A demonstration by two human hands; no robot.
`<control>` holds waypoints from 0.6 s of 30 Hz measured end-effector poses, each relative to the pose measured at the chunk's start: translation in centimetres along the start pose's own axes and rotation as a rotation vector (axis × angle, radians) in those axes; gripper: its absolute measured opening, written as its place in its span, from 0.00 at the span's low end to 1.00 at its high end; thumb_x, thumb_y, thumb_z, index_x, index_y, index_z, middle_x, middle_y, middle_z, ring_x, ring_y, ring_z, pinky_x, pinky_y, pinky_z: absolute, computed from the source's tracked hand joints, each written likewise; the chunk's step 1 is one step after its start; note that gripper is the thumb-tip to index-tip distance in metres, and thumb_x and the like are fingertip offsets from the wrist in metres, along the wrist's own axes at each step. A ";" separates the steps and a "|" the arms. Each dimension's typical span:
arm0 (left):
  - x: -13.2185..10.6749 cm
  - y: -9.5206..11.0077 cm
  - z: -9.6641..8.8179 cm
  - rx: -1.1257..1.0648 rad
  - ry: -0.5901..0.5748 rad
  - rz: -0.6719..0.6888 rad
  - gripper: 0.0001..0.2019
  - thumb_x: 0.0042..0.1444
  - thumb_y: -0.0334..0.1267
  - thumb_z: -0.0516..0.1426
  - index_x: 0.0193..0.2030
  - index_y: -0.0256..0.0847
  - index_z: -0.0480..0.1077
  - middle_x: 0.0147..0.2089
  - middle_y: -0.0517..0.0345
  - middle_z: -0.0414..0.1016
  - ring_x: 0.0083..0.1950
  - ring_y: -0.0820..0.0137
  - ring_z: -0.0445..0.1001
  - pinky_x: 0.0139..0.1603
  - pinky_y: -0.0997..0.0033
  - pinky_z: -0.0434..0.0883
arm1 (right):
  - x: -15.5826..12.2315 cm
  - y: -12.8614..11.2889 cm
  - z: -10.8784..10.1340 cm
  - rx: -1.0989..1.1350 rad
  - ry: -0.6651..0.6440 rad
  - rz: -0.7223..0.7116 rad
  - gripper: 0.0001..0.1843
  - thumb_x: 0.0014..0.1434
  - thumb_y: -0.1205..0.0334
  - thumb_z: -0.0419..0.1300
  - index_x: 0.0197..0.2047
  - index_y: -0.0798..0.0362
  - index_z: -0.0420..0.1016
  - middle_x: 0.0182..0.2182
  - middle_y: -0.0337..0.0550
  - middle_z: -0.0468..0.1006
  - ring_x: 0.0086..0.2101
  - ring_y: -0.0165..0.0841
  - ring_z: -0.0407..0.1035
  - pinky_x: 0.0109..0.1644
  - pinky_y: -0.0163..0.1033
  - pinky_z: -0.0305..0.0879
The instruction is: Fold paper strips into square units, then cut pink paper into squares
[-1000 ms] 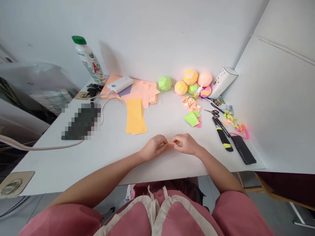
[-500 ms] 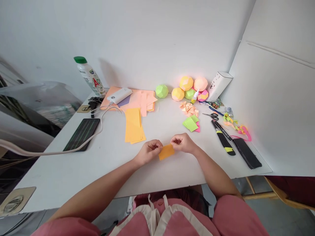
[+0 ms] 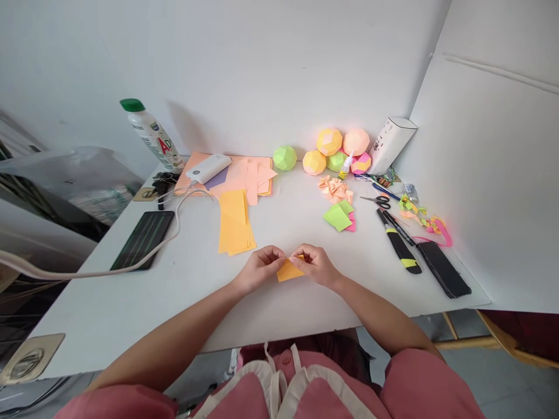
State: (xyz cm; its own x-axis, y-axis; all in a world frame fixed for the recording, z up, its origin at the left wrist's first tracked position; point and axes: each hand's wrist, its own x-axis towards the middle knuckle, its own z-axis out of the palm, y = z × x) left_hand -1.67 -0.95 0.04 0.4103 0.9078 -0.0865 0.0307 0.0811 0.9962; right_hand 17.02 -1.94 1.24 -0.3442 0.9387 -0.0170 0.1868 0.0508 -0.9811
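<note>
A small orange piece of paper (image 3: 290,271) hangs between my two hands near the front of the desk. My left hand (image 3: 263,267) pinches its upper left corner between thumb and fingers. Along the top edge, close beside the left fingertips, my right hand (image 3: 315,265) pinches the same paper and covers part of its right side. Just beyond my left hand lie orange paper strips (image 3: 234,221), loosely stacked. Green paper squares (image 3: 339,216) rest past my right hand, partly over a pink piece.
Faceted paper balls (image 3: 329,141) and a small glue bottle (image 3: 345,167) stand at the back. Scissors (image 3: 382,202), a box cutter (image 3: 399,244) and a black case (image 3: 443,269) lie right. On the left are a phone (image 3: 143,240), a white cable (image 3: 131,268), a power bank (image 3: 208,168) and a tilted bottle (image 3: 152,137).
My right hand has slid left along the paper's top edge, so its fingertips now nearly meet those of my left hand. The whole view has shifted slightly.
</note>
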 end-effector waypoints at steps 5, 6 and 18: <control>-0.2 0.3 0.3 0.020 0.018 -0.024 0.12 0.51 0.46 0.59 0.31 0.38 0.67 0.30 0.60 0.69 0.30 0.74 0.66 0.31 0.74 0.65 | 0.0 -0.1 -0.2 0.008 0.029 -0.018 0.10 0.55 0.56 0.59 0.28 0.53 0.69 0.23 0.35 0.68 0.24 0.26 0.60 0.27 0.33 0.56; -0.2 0.4 0.3 0.012 0.025 -0.023 0.13 0.51 0.46 0.59 0.31 0.38 0.67 0.29 0.59 0.69 0.30 0.73 0.67 0.31 0.73 0.66 | 0.0 -0.2 -0.5 0.011 0.042 -0.014 0.09 0.55 0.56 0.59 0.28 0.53 0.69 0.24 0.35 0.68 0.25 0.27 0.60 0.27 0.33 0.57; -0.3 0.4 0.5 -0.079 -0.095 -0.097 0.18 0.53 0.52 0.59 0.35 0.37 0.66 0.27 0.58 0.71 0.27 0.72 0.69 0.31 0.69 0.69 | 0.6 -0.1 -1.2 0.174 0.227 0.047 0.13 0.52 0.51 0.60 0.29 0.52 0.67 0.24 0.34 0.65 0.26 0.27 0.61 0.29 0.34 0.60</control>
State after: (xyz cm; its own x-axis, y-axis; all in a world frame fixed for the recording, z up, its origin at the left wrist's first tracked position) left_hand -1.35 -1.37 0.48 0.4933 0.8516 -0.1775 0.0043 0.2016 0.9795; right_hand 17.89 -0.99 1.58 -0.1205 0.9920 -0.0384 0.0306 -0.0349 -0.9989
